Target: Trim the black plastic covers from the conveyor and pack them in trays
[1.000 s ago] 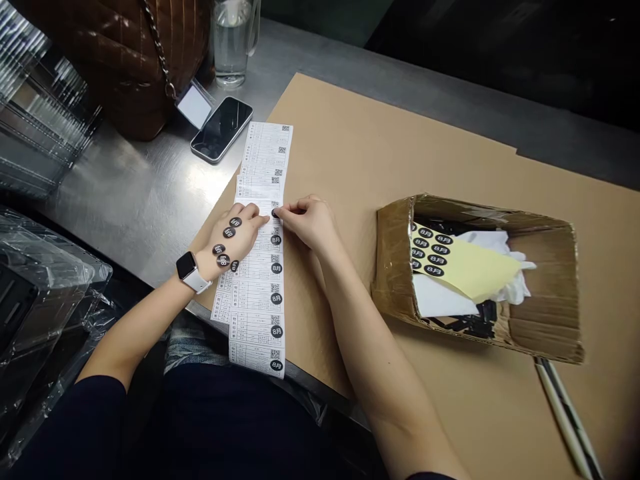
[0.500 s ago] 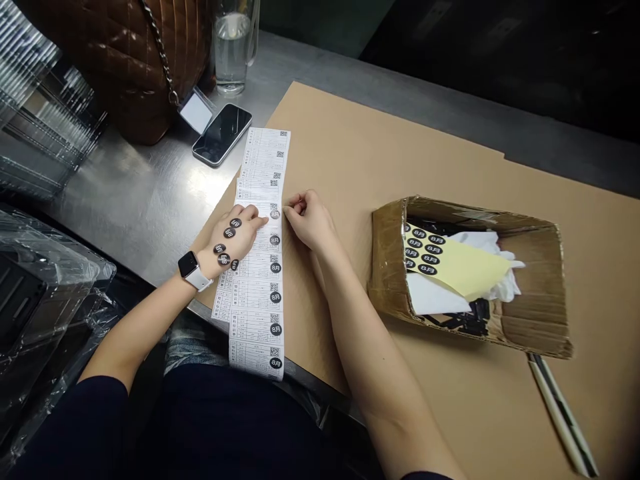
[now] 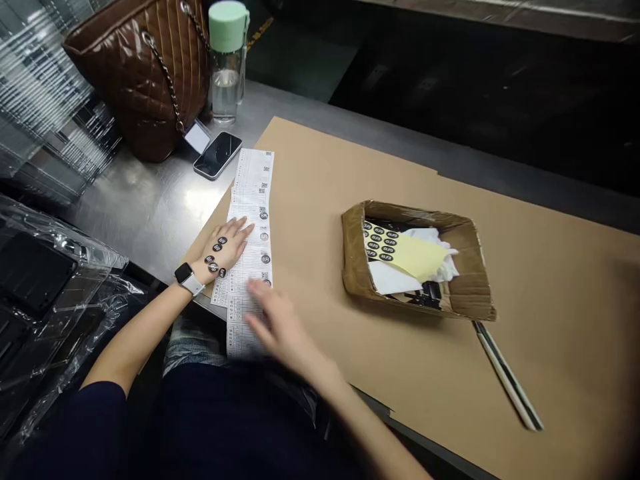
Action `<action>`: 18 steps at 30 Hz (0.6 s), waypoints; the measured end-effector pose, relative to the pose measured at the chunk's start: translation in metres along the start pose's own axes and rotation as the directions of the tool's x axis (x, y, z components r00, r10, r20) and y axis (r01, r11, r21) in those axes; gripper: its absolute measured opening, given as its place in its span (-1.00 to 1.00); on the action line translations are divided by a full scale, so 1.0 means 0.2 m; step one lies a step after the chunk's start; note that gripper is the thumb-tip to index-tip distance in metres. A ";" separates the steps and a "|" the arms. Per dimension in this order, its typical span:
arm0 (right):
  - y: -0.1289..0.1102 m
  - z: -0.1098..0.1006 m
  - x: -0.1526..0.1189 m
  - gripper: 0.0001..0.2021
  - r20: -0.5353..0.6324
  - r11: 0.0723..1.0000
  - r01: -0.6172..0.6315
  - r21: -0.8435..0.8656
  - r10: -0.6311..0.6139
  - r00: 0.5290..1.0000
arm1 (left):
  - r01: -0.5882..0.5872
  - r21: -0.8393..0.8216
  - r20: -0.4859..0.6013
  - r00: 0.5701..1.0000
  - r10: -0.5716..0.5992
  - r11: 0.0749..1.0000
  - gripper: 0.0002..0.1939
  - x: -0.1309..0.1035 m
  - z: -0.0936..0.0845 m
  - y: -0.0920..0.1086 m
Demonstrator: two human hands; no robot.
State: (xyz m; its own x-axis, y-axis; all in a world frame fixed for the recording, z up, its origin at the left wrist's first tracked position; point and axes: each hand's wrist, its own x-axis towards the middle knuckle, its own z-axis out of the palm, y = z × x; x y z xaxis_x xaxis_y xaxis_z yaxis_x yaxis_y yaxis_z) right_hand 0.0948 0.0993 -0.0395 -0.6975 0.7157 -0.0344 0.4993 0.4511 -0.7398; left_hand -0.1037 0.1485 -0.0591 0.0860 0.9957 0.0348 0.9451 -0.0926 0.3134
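Note:
A long strip of printed paper labels (image 3: 253, 177) lies along the left edge of the cardboard, with round black stickers (image 3: 265, 259) down its right side. My left hand (image 3: 225, 248) rests flat on the strip, fingers stretched out and holding nothing. Several black stickers cling to the back of that hand, and a watch (image 3: 183, 273) is on its wrist. My right hand (image 3: 280, 320) is over the lower part of the strip, fingers apart and a little blurred. It hides some of the labels; whether it touches the paper I cannot tell.
An open cardboard box (image 3: 354, 257) holds a yellow sticker sheet (image 3: 417, 257) and crumpled white paper. A cutter-like long tool (image 3: 507, 377) lies beside it on the cardboard sheet (image 3: 310, 173). At the back left are a phone (image 3: 219, 155), a water bottle (image 3: 225, 87) and a brown bag (image 3: 150, 80).
My right hand has gone from a pinch beside the strip's middle to spread fingers over its lower part. My left hand stays on the labels. The camera view has shifted.

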 end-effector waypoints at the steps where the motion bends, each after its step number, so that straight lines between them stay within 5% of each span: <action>1: 0.00 0.05 -0.07 -0.52 0.055 0.996 0.028 -0.082 -0.024 0.998 | 0.016 0.009 -0.022 1.000 -0.016 1.000 -0.55 -0.02 0.00 0.00; 5: 0.10 0.11 -0.15 -0.50 0.025 0.952 -0.058 -0.299 0.069 0.997 | -0.020 0.053 -0.057 0.998 0.023 0.998 -0.52 -0.14 0.02 0.02; 10: 0.28 -0.12 0.10 -0.53 -0.138 0.895 -0.192 -0.402 0.149 0.979 | -0.058 0.103 -0.029 0.998 0.062 0.993 -0.56 -0.25 0.04 0.01; 14: 0.27 -0.23 0.26 -0.55 -0.251 0.865 -0.275 -0.420 0.181 0.951 | -0.035 0.116 -0.064 0.997 0.042 0.993 -0.57 -0.30 0.03 0.00; 16: 0.20 -0.20 0.26 -0.55 -0.280 0.894 -0.218 -0.392 0.109 0.954 | -0.051 0.100 -0.096 0.994 0.060 0.994 -0.59 -0.33 0.02 0.01; 18: 0.11 -0.13 0.21 -0.59 -0.240 0.949 -0.030 -0.314 -0.049 0.970 | -0.139 0.066 -0.126 0.981 0.146 0.988 -0.62 -0.35 0.01 0.04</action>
State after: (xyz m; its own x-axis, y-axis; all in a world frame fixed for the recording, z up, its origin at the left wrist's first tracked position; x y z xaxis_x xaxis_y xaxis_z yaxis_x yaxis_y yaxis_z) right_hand 0.0892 0.1524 -0.0398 -0.5771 0.8000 0.1641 0.6562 0.5738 -0.4901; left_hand -0.1026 0.0784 -0.0602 0.1829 0.9626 0.1998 0.9429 -0.2293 0.2418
